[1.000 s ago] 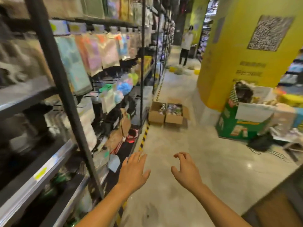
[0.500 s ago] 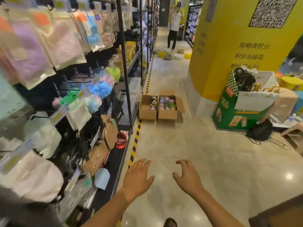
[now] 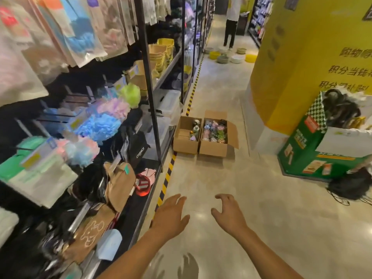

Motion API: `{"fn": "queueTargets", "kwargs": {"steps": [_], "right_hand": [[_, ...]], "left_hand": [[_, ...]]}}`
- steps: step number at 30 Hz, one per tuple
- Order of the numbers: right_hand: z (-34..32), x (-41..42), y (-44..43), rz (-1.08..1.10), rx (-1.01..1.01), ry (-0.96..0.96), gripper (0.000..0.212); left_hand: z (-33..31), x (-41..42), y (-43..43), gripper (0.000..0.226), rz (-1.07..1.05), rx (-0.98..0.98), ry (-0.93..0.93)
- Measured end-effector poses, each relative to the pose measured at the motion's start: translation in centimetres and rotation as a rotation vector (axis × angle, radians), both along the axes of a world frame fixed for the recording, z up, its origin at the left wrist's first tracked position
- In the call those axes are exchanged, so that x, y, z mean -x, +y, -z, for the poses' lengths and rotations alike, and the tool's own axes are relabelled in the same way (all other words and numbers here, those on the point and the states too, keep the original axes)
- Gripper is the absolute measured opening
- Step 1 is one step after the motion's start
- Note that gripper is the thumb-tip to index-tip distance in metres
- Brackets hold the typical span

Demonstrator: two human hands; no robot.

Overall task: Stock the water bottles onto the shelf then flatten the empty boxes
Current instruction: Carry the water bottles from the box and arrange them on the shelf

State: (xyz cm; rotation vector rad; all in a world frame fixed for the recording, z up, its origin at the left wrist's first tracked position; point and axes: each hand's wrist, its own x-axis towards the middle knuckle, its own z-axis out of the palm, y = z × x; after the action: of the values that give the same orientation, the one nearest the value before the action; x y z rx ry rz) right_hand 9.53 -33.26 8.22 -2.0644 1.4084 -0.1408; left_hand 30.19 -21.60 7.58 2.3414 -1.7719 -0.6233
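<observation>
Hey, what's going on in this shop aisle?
A person in a shop aisle holds both hands out in front, empty: the left hand with fingers spread, the right hand loosely curled. Ahead on the floor, beside the shelf, two open cardboard boxes sit side by side, the left box and the right box, both holding small colourful items. Nothing is being handled yet. Another person stands far down the aisle.

The left hand [image 3: 171, 216] and the right hand [image 3: 229, 217] were bare, and so were the left forearm [image 3: 130, 256] and the right forearm [image 3: 267, 252], uncovered from the wrists to the bottom edge of the view. Clothing higher up lay outside it. A dark smear [image 3: 188, 264] between the arms was too blurred to identify.
</observation>
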Motion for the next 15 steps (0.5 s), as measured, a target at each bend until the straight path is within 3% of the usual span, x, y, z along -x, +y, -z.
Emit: {"fn": "queueTargets", "kwargs": {"steps": [15], "right_hand": [[0.2, -17.1, -31.6, 0.019, -0.017, 0.039, 0.051]], "left_hand": [[0.6, -17.9, -32.8, 0.07, 0.051, -0.003, -0.004]]}}
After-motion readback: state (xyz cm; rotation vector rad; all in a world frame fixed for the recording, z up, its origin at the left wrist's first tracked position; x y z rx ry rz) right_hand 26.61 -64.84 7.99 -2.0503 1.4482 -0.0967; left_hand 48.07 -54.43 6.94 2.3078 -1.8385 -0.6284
